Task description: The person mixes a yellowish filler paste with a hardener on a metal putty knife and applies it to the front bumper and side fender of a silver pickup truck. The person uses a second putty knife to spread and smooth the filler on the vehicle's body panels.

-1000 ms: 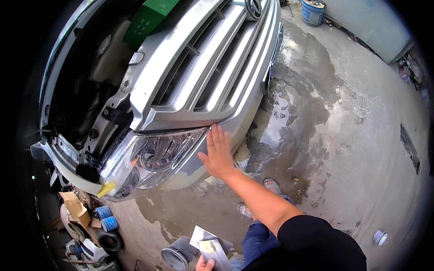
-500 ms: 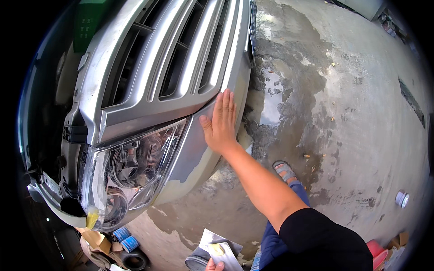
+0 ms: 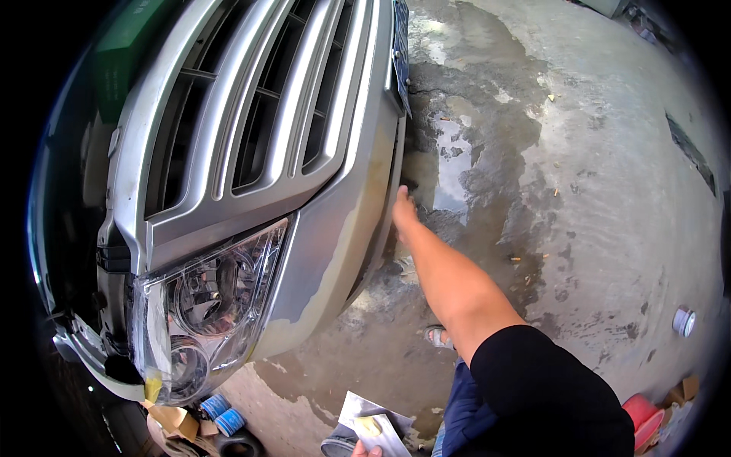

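My right hand (image 3: 404, 209) is down at the front face of the silver car bumper (image 3: 324, 255), seen nearly edge-on. It looks flat and open, with part of the fingers hidden by the bumper's edge. Smoothed yellowish-beige filler patches run along the bumper's corner. Only the fingertips of my left hand (image 3: 365, 451) show at the bottom edge, closed on a flat metal putty spreader (image 3: 384, 439) with a yellow dab of putty. A wider grey metal sheet (image 3: 356, 405) lies behind the spreader; what supports it is not clear.
The headlight (image 3: 217, 293) and silver grille (image 3: 251, 164) fill the left side. Blue cans (image 3: 228, 421), a cardboard piece (image 3: 177, 421) and a black tyre-like ring lie below. Wet concrete (image 3: 487, 152) stretches rightward, with a white can (image 3: 684, 321) and a red basin (image 3: 643, 419).
My right hand has moved off the bumper's top corner and down to its front face. The view has shifted, so the car sits further left. My left hand still holds the spreader.
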The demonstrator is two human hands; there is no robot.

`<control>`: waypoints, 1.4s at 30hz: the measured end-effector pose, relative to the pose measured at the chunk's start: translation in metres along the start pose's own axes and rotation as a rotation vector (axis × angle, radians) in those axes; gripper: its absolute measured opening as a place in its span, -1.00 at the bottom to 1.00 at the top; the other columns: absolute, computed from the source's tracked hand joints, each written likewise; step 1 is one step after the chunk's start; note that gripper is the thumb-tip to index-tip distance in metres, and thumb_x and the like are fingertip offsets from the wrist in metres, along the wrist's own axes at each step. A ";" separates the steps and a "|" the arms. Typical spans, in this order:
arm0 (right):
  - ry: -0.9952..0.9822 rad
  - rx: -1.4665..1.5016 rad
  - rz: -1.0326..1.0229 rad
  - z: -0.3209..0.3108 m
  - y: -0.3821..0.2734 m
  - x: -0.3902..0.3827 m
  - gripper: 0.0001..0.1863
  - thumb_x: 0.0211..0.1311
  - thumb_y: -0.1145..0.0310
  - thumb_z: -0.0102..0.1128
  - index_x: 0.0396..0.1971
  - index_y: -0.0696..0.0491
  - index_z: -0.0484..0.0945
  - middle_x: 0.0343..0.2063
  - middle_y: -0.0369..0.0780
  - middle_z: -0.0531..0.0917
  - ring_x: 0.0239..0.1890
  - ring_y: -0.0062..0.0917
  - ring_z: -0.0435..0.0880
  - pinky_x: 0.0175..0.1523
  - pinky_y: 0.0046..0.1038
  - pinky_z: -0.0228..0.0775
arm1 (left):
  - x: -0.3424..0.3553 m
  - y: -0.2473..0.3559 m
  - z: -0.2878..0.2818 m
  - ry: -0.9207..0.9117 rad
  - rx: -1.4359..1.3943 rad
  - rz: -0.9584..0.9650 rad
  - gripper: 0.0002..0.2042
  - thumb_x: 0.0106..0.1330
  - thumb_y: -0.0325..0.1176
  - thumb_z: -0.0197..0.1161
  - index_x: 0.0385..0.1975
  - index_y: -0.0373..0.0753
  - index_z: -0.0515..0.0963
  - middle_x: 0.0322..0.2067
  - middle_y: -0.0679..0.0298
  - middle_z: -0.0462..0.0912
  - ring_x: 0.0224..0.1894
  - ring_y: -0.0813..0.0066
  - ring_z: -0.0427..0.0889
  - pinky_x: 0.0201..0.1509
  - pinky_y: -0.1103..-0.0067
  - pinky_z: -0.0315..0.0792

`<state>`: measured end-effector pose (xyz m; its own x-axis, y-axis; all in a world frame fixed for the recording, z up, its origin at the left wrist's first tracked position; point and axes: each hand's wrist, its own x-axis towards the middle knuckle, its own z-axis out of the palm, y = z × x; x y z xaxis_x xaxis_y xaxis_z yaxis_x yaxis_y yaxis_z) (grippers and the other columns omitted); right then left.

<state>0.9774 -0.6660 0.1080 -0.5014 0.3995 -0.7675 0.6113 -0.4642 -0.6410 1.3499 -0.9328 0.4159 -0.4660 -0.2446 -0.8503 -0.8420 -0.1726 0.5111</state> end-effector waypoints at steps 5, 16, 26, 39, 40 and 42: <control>-0.044 -1.005 0.061 -0.143 0.156 -0.035 -0.25 0.29 -0.10 -0.09 0.30 0.14 0.16 0.34 -0.04 0.16 0.41 -0.17 0.05 0.42 -0.19 -0.07 | -0.003 0.000 0.003 -0.030 -0.028 0.056 -0.53 0.25 -0.48 0.21 0.19 -0.30 0.35 -0.15 0.28 0.59 -0.26 0.53 0.57 -0.28 0.62 0.46; -0.812 -1.325 0.549 -0.296 0.177 -0.197 -0.15 0.30 -0.27 -0.19 0.30 0.19 0.18 0.35 0.04 0.10 0.41 -0.10 0.03 0.43 -0.20 -0.12 | 0.009 0.001 0.017 -0.099 -0.083 0.043 -0.45 0.21 -0.52 0.23 0.24 -0.37 0.29 0.08 0.21 0.49 0.09 0.34 0.48 0.20 0.43 0.34; -0.313 -0.364 -1.202 -0.085 0.000 -0.162 -0.31 0.42 0.13 -0.16 0.38 0.20 -0.06 0.40 0.02 -0.03 0.45 -0.15 -0.10 0.46 -0.21 -0.24 | -0.002 0.014 0.021 -0.202 -0.105 0.114 -0.43 0.19 -0.49 0.26 0.23 -0.38 0.28 0.06 0.19 0.49 0.09 0.34 0.47 0.20 0.44 0.33; 0.036 -0.088 -1.091 0.027 -0.079 -0.082 -0.23 0.44 -0.09 -0.41 0.40 0.20 -0.18 0.44 -0.05 -0.17 0.48 -0.21 -0.28 0.48 -0.26 -0.50 | 0.005 -0.005 0.000 -0.084 -0.119 0.073 -0.51 0.23 -0.49 0.22 0.18 -0.37 0.33 -0.05 0.24 0.55 -0.06 0.44 0.53 0.04 0.49 0.43; 0.011 -0.010 -0.996 0.026 -0.081 -0.069 -0.21 0.43 -0.12 -0.42 0.40 0.20 -0.19 0.44 -0.05 -0.18 0.48 -0.23 -0.29 0.48 -0.29 -0.50 | 0.006 -0.009 -0.003 -0.079 -0.126 0.080 -0.52 0.23 -0.50 0.21 0.18 -0.37 0.33 -0.07 0.24 0.55 -0.08 0.45 0.54 0.02 0.50 0.43; -0.024 0.166 -0.749 0.019 -0.073 -0.039 -0.16 0.41 -0.19 -0.44 0.40 0.20 -0.21 0.44 -0.06 -0.20 0.49 -0.28 -0.31 0.49 -0.37 -0.48 | 0.006 -0.015 -0.008 -0.084 -0.127 0.097 -0.52 0.24 -0.52 0.19 0.18 -0.37 0.32 -0.09 0.25 0.56 -0.12 0.47 0.55 -0.03 0.53 0.45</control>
<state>0.9408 -0.6631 0.1847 -0.7599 0.6376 -0.1268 0.0044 -0.1901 -0.9818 1.3621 -0.9396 0.4041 -0.5689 -0.1863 -0.8010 -0.7534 -0.2725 0.5985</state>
